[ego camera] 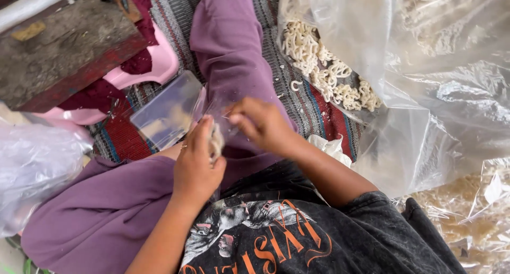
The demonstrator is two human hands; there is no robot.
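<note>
My left hand (pixel 195 165) is closed around a pale crinkly cracker piece (pixel 215 141) inside a small clear plastic bag (pixel 169 110) that sticks out to the upper left. My right hand (pixel 261 124) pinches the bag's edge just right of the left hand, over my purple-trousered leg (pixel 228 45). Both hands are close together above my lap.
A large clear plastic sack (pixel 425 72) of pale curly crackers (pixel 324 66) fills the right side. Another bag of crackers (pixel 467 210) lies at lower right. A pink plastic stool (pixel 154 61), a worn wooden block (pixel 64 45) and a crumpled plastic bag (pixel 32 167) sit left on a striped mat (pixel 313 106).
</note>
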